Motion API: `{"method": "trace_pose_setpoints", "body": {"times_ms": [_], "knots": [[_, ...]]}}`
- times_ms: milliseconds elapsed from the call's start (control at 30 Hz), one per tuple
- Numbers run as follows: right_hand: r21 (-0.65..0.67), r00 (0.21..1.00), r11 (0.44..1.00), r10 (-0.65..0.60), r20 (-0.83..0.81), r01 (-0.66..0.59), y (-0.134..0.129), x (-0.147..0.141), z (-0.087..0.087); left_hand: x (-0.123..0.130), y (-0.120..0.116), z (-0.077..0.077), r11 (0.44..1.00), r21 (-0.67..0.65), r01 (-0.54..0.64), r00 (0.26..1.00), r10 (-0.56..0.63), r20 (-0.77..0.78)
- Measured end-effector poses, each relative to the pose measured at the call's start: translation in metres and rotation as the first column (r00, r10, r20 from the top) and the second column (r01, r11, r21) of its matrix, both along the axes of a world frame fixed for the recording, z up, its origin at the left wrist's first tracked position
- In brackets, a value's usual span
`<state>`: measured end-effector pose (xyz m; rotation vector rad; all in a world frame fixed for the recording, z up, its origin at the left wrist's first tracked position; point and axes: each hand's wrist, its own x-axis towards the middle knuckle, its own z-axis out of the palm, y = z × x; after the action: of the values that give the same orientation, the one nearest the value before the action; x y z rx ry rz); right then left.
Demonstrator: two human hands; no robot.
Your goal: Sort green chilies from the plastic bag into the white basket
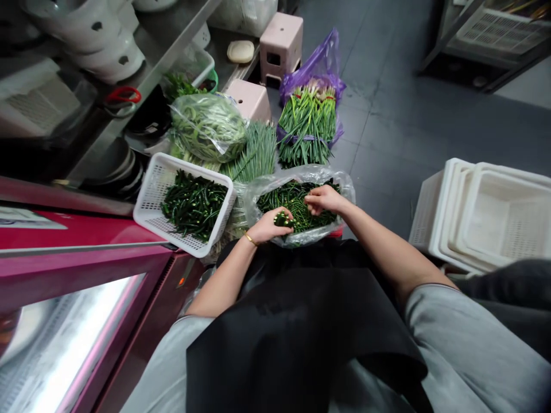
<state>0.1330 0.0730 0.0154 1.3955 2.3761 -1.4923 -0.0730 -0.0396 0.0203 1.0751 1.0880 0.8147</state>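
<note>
In front of me a clear plastic bag point(348, 192) lies wide open, filled with thin dark green chili peppers point(275, 198) and their stems. My left hand point(267, 226), with a gold-coloured bracelet at the wrist, is curled around a bunch of green chili peppers point(283, 219), their pale cut-looking ends facing up. Over the right part of the bag, my right hand point(322, 199) has its fingers pinched together; what they hold, if anything, is too small to make out. To the left, a white perforated basket point(148, 198) holds a heap of green chili peppers point(196, 203).
Beyond the bag lie scallions point(309, 117) in a purple bag point(331, 51), more thin greens point(256, 152) and bagged green vegetables point(210, 126). Pink stools point(282, 46) stand behind. White baskets point(499, 212) are stacked at right. A red-framed glass-fronted cabinet point(142, 321) borders the left; red-handled scissors point(123, 95) lie on a shelf.
</note>
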Motion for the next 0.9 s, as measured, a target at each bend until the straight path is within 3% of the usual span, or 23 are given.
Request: {"method": "trace_pose_setpoints", "body": {"times_ms": [100,233,367,467,567,633,733,833,900], "knots": [[0.315,0.971,0.935,0.099,0.216,-0.165,0.019,-0.032,-0.013,-0.013,-0.005,-0.002,0.982,-0.145,-0.119,0.99,0.129,0.061],[0.441,0.848,0.764,0.255,0.464,-0.471,0.035,-0.066,-0.023,-0.018,0.003,-0.005,0.94,-0.214,-0.266,0.953,0.29,0.088],[0.471,0.823,0.702,0.305,0.479,-0.534,0.034,-0.05,-0.007,-0.014,0.018,-0.007,0.897,-0.212,-0.387,0.909,0.41,0.075],[0.493,0.817,0.669,0.33,0.474,-0.556,0.013,-0.027,0.014,-0.002,0.027,-0.007,0.899,-0.123,-0.42,0.905,0.424,0.01],[0.52,0.872,0.704,0.339,0.352,-0.484,-0.015,-0.016,0.025,0.015,0.029,-0.009,0.904,-0.086,-0.419,0.898,0.427,0.107],[0.493,0.931,0.791,0.284,0.229,-0.362,-0.027,-0.014,0.019,0.025,0.027,-0.012,0.882,-0.125,-0.455,0.853,0.472,0.223],[0.313,0.973,0.921,0.216,0.084,-0.232,-0.028,-0.013,0.003,0.031,0.023,-0.018,0.819,-0.193,-0.54,0.773,0.574,0.272],[0.156,0.963,0.955,0.263,-0.054,-0.252,-0.024,-0.011,-0.001,0.028,0.022,-0.018,0.776,-0.23,-0.586,0.728,0.63,0.269],[0.181,0.953,0.954,0.267,-0.142,-0.24,-0.03,-0.01,0.009,0.025,0.019,-0.012,0.773,-0.259,-0.578,0.708,0.634,0.311]]}}
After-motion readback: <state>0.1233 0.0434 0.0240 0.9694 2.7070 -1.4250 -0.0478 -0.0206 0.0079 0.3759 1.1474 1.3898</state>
